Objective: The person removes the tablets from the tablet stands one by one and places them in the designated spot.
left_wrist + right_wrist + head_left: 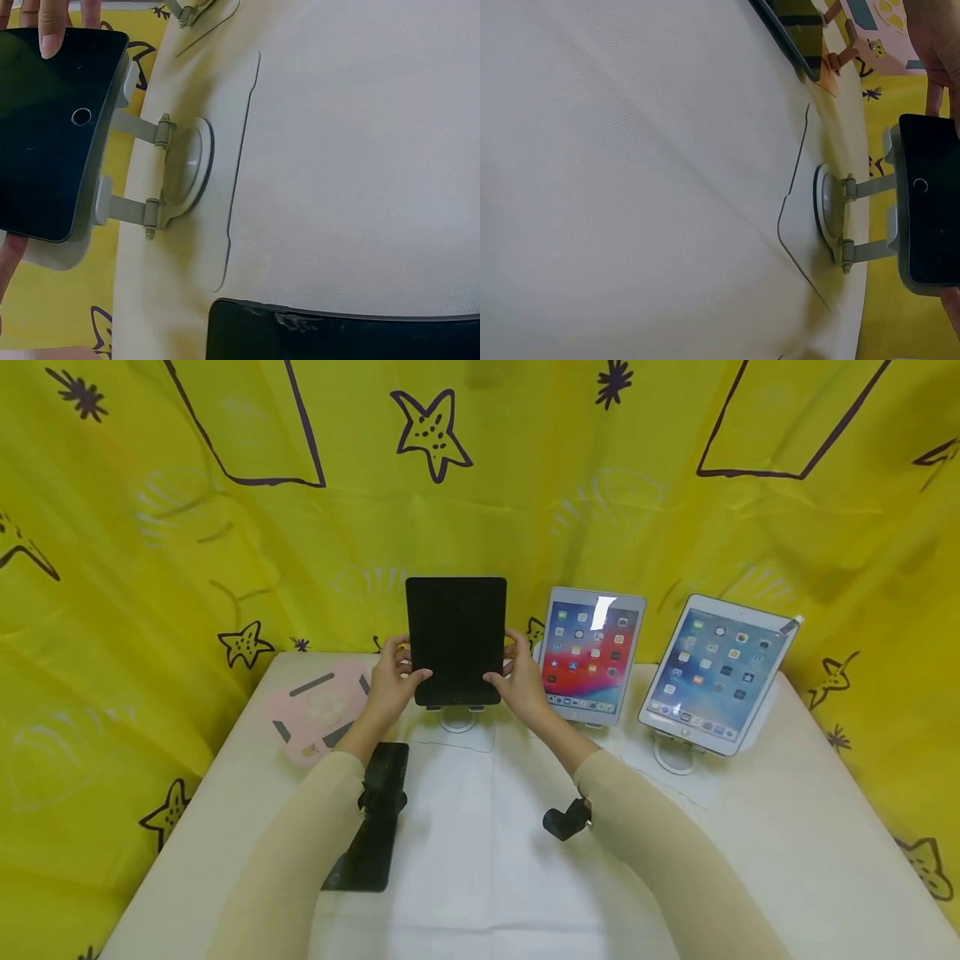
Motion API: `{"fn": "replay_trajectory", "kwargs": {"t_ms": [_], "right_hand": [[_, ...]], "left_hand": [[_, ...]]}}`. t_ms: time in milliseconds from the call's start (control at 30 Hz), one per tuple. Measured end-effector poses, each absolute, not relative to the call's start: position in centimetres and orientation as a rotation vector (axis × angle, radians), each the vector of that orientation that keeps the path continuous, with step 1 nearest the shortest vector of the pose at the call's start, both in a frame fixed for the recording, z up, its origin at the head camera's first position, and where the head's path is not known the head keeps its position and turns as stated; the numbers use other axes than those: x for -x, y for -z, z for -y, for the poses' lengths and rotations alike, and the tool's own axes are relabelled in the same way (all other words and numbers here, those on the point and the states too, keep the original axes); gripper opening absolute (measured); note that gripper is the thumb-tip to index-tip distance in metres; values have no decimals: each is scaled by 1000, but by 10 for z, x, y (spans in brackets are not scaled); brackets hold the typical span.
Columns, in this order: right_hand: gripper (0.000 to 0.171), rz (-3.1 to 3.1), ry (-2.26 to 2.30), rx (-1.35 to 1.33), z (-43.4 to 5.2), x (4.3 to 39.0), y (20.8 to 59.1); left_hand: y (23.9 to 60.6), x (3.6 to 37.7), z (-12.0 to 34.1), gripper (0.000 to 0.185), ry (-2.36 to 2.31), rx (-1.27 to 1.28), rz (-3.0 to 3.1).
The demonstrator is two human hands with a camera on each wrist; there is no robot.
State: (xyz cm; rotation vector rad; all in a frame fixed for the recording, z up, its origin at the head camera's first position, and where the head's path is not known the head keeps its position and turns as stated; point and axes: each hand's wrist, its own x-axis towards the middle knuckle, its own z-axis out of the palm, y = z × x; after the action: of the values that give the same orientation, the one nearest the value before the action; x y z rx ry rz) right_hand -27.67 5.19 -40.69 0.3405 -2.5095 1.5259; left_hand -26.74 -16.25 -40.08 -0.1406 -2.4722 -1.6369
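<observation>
A black tablet (456, 639) with a dark screen leans upright on a white folding stand (187, 169), its lower edge at the stand's two hooks. My left hand (392, 681) grips its left edge, thumb on the front and fingers curled behind. On the opposite edge, my right hand (522, 683) holds it the same way. The left wrist view shows the tablet's home button and lower edge beside the stand's arms. What the fingers touch at the back is hidden.
Right of it, two white tablets with lit screens, one nearer (588, 652) and one farther (716, 672), lean on stands. A pink stand (318, 706) stands at the left. Another black tablet (371, 852) lies flat under my left forearm. A yellow curtain (480, 527) hangs behind the table.
</observation>
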Motion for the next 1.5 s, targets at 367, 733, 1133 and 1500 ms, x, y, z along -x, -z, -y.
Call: {"fn": "replay_trajectory", "kwargs": {"t_ms": [367, 733, 1133, 1500], "right_hand": [[72, 2498, -1525, -405, -60, 264, 385], [74, 2542, -1550, -381, -63, 237, 369], [74, 2581, -1547, -424, -70, 196, 364], [77, 2661, -1666, -314, -75, 160, 370]], "left_hand": [[381, 250, 165, 59, 1580, 255, 2461], [368, 227, 165, 60, 1595, 289, 2463], [365, 185, 162, 60, 1625, 278, 2474], [371, 153, 165, 62, 1641, 206, 2618]]}}
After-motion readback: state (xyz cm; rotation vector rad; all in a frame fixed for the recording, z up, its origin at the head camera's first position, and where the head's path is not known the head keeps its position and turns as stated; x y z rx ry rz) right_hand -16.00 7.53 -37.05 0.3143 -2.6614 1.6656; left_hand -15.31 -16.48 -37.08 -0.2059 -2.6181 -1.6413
